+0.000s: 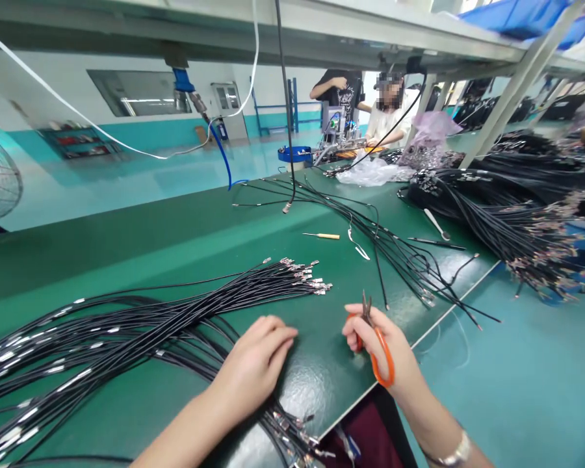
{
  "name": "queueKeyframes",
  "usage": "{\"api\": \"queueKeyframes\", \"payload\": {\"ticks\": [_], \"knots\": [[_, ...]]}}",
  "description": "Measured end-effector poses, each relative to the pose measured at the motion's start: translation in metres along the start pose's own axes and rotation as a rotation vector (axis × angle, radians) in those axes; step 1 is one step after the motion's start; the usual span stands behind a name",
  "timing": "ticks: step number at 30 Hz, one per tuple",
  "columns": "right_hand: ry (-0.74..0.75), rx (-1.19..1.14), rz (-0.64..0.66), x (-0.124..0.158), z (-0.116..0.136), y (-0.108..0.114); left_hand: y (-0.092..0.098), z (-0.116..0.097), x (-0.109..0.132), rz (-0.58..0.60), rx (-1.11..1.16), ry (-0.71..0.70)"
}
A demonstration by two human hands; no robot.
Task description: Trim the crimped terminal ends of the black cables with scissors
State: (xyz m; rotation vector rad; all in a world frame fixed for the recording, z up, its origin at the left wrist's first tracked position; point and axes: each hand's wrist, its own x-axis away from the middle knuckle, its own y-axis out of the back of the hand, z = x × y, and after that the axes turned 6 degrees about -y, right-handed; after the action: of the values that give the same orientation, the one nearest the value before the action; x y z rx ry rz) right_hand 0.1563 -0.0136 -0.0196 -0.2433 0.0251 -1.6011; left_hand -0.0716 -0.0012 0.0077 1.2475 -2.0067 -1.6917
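In the lower middle of the head view, my left hand (258, 357) rests by the green tabletop with its fingers drawn together and nothing visible in them. Black cables (190, 312) with metal terminals lie just beyond it, and more cable ends (292, 422) show below its wrist. My right hand (390, 344) grips small scissors (381, 357) with orange handles, held near the table's front edge. Their short blades point up and away from me and look almost closed. No cable is between the blades.
A yellow-handled pick (328, 236), a white strip (361, 250) and loose black cables (370, 227) lie further back. At right are a large cable bundle (492, 214) and a white-handled tool (436, 224). A black cord (287, 97) hangs from the overhead shelf. Two people stand beyond.
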Motion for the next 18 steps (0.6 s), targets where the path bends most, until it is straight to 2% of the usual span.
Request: {"api": "queueKeyframes", "payload": {"ticks": [2,5,8,11,15,18], "knots": [[0.016,-0.133,-0.039,-0.013,-0.007,0.002,-0.011,0.011,-0.028,-0.038,-0.128,-0.003],[0.038,-0.167,-0.038,-0.020,-0.018,0.005,-0.028,0.024,-0.065,-0.065,-0.183,0.027],[0.082,-0.193,-0.002,-0.020,-0.023,0.009,-0.037,0.031,-0.084,-0.079,-0.193,0.043],[0.108,-0.241,0.005,-0.021,-0.023,0.009,-0.032,0.030,-0.079,-0.095,-0.151,0.039],[0.110,-0.277,-0.082,-0.022,-0.020,0.007,-0.015,0.014,-0.052,-0.091,0.003,0.034],[0.141,-0.228,-0.064,-0.017,-0.016,0.004,-0.004,-0.002,-0.031,-0.089,0.192,0.068]]}}
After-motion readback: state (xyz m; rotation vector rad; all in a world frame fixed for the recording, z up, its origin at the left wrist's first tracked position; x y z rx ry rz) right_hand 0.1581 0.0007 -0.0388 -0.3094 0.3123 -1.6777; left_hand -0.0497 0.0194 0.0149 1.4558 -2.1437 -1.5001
